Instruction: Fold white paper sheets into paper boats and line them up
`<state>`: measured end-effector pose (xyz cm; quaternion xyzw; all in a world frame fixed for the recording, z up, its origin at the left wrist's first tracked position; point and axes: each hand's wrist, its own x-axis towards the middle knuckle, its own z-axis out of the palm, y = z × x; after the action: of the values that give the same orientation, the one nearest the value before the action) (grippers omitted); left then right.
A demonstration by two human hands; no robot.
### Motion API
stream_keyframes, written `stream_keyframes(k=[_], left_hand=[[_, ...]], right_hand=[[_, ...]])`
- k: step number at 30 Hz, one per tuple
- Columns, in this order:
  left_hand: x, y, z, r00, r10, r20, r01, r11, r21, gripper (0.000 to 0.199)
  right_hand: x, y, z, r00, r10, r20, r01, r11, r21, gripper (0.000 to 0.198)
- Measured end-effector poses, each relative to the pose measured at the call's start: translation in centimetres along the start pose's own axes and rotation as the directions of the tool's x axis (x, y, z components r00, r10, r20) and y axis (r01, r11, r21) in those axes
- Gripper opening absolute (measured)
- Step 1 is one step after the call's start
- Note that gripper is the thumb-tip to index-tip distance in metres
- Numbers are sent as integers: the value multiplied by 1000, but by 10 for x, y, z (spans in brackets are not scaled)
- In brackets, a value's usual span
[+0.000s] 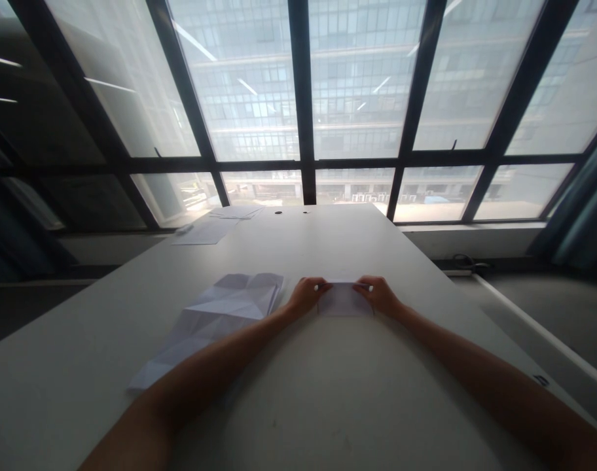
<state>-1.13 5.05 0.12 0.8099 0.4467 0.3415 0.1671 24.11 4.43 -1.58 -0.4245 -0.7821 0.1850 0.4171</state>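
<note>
A small rectangle of white paper (345,301), apparently folded, lies on the white table (328,242) in front of me. My left hand (308,294) is closed on its far left corner, thumb along the top edge. Closed on the far right corner is my right hand (378,295), its thumb facing the other one. The paper's near edge rests free between my forearms. Beside my left forearm sit creased white sheets (220,307), partly covered by that arm.
More flat white sheets (205,231) lie at the table's far left. Two small dark spots, one a round hole (278,212), mark the far end. Large framed windows (306,98) stand beyond. A white rail (539,327) runs along the right, by a dark cable (470,263).
</note>
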Motion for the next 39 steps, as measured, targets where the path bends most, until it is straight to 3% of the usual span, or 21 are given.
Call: stream_keyframes(k=[5, 9, 11, 14, 17, 19, 21, 24, 26, 29, 32, 36, 39], left_hand=[[-4, 9, -2, 985, -27, -173, -10, 978, -209, 31], [-4, 11, -2, 980, -128, -149, 48, 891, -452, 40], [-1, 8, 1, 978, -163, -130, 78, 865, -496, 38], [1, 1, 4, 974, -148, -172, 65, 908, -414, 26], [-1, -1, 7, 975, 41, -217, -79, 982, -170, 24], [-5, 2, 8, 974, 179, -139, -181, 984, 1, 32], [-10, 6, 9, 965, 258, 52, -262, 958, 116, 39], [-14, 12, 9, 903, 250, 350, -333, 922, 199, 47], [-14, 13, 9, 876, 203, 437, -331, 912, 241, 52], [-13, 12, 10, 872, 160, 463, -319, 903, 289, 59], [-13, 11, 13, 876, 142, 460, -309, 899, 310, 62], [-13, 12, 13, 876, 110, 470, -282, 907, 312, 65], [-13, 12, 13, 872, 99, 480, -275, 910, 311, 66]], right_hand=[[2, -14, 6, 964, 139, -226, -91, 973, 211, 28], [2, -23, 10, 932, 219, -288, -131, 947, 293, 31], [2, -21, 12, 925, 251, -284, -161, 939, 304, 35], [2, -11, 14, 916, 287, -280, -226, 946, 233, 39], [2, -4, 17, 926, 278, -256, -256, 960, 115, 38], [2, -3, 20, 951, 215, -223, -213, 976, 32, 37], [1, -5, 23, 969, 164, -186, -176, 983, -53, 37], [-2, -11, 24, 975, 155, -159, -186, 962, -198, 44], [-5, -17, 24, 983, 108, -146, -152, 930, -334, 50], [-9, -27, 24, 991, 13, -132, -78, 861, -503, 53], [-10, -35, 29, 1000, -2, -2, 0, 863, -505, 53], [-11, -37, 38, 956, 109, 274, 33, 884, -465, 58], [-11, -35, 38, 922, 184, 342, 18, 859, -511, 63]])
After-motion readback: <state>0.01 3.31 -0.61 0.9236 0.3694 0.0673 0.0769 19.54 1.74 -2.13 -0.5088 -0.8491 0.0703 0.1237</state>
